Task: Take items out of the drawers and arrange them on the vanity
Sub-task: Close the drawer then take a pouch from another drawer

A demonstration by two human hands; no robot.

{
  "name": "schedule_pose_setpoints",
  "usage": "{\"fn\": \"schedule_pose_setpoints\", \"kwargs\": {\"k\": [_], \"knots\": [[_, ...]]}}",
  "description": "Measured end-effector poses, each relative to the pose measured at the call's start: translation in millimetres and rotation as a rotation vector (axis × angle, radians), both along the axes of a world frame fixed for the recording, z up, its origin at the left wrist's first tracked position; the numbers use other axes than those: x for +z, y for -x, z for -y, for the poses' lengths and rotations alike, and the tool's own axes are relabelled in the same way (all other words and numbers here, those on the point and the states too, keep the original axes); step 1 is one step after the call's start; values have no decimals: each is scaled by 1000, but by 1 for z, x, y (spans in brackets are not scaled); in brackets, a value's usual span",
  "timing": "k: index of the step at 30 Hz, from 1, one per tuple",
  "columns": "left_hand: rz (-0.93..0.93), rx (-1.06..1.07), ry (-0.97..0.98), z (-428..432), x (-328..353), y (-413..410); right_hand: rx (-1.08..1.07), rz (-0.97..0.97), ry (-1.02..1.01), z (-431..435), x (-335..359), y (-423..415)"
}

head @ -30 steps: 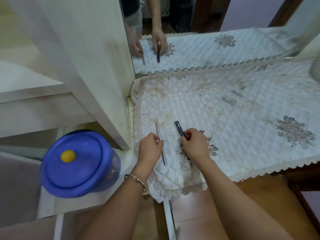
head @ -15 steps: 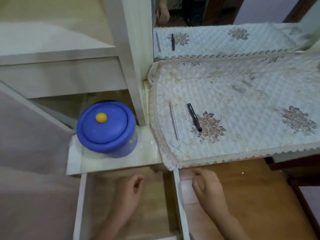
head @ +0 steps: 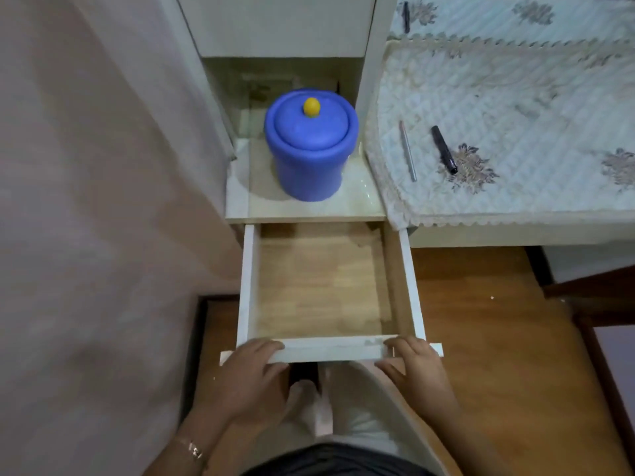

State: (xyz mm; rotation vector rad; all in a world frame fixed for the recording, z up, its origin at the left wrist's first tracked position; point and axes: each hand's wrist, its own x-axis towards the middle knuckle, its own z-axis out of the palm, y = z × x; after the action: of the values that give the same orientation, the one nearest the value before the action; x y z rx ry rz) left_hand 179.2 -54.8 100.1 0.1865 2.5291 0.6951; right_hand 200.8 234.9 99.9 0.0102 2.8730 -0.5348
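We see left hand (head: 249, 376) and right hand (head: 417, 367), each grip closed on the front edge of the drawer (head: 328, 350), pulled out, wood bottom bare. Behind it, a blue jar (head: 311, 146) on a shelf. Right, on the desk's cloth (head: 515, 115), a silver pencil (head: 408, 151) beside a black pen (head: 444, 149), apart.

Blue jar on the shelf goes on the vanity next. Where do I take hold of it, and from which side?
Grip the blue jar around its body below the lid rim, from the front. The lid may only rest loose, so the yellow knob is risky. A cabinet panel stands close to its right.
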Motion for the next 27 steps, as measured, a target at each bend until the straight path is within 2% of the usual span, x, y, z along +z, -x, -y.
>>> {"fn": "schedule_pose_setpoints", "kwargs": {"k": [5, 12, 19, 27], "knots": [[-42, -15, -28, -3, 5, -2, 18, 21, -145, 7, 1, 1], [-153, 75, -14, -8, -5, 28, 31, -112, -288, 10, 1, 38], [-475, 50, 178, -13, -11, 102, 89, -286, -337, 10, 1, 124], [-569, 85, 247, -15, -18, 178, 178, -368, -334, 5, -8, 200]]}}
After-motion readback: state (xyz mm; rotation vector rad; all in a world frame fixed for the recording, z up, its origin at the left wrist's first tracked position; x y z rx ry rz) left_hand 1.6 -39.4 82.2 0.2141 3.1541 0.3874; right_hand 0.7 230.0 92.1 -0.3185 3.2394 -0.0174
